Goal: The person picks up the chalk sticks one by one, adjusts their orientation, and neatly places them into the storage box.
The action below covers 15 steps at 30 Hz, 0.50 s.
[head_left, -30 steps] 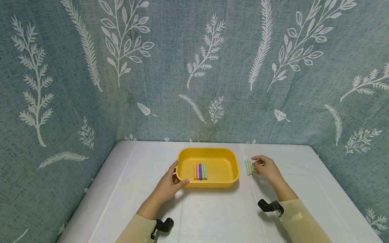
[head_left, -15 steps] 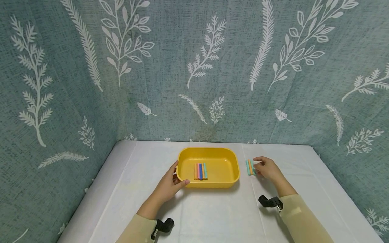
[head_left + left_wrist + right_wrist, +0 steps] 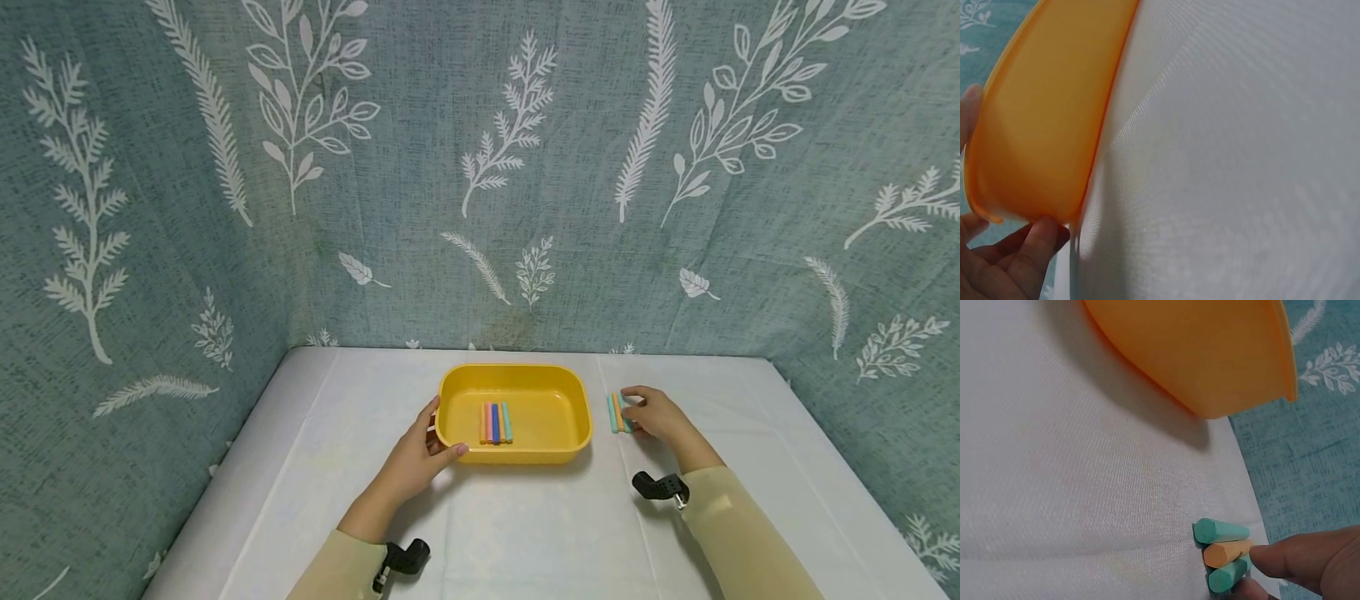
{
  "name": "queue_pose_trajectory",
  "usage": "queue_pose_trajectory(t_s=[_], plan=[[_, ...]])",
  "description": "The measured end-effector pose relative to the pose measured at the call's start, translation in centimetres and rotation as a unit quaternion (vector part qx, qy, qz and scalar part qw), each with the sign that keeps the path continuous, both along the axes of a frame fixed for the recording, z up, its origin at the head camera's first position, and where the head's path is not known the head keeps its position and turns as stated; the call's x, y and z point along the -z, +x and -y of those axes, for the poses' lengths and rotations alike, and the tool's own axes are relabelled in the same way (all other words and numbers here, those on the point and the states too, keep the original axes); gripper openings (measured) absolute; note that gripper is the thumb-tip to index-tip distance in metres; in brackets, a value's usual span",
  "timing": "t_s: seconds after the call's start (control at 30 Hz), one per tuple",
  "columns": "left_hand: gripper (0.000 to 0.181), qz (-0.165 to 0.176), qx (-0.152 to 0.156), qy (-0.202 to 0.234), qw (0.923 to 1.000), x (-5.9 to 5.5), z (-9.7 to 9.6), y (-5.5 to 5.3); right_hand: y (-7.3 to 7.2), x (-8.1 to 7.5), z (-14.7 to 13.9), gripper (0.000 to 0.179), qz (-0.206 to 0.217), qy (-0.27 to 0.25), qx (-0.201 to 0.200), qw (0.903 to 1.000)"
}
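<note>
So, tray (image 3: pixel 551 456) with five chalks (image 3: pixel 496 423), left fingers (image 3: pixel 1034 253) round it, right fingers (image 3: pixel 1290 557), grip unclear.

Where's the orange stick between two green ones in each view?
Head: orange stick right of centre, between yellow tray and right hand.
Left wrist: not in the picture.
Right wrist: lower right, by the fingertips.
Shared landmark: yellow tray, in all three views.

Smooth, glossy plastic tray (image 3: pixel 551 417), matt, chalky-looking sticks (image 3: pixel 1229 553), finely textured cloth (image 3: pixel 525 525), matt, woven-looking fabric backdrop (image 3: pixel 420 167)
</note>
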<state>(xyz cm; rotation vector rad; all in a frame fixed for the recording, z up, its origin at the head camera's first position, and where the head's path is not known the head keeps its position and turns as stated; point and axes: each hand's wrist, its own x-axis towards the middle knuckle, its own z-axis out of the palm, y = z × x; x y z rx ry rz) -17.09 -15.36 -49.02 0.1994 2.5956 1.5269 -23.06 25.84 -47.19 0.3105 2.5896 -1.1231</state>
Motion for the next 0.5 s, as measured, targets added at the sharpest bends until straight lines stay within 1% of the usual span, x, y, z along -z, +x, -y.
queue_pose_trajectory(t_s=[0.13,0.5], plan=[[0.098,0.0,0.0,-0.001,1.0,-0.05,-0.03,0.02,-0.12,-0.21,0.23,0.05,0.006,0.011,-0.005,0.9999],[0.098,-0.002,-0.001,0.007,1.0,-0.08,-0.09,0.09,-0.68,-0.07,0.39,0.05,0.017,0.027,-0.016,0.9994]])
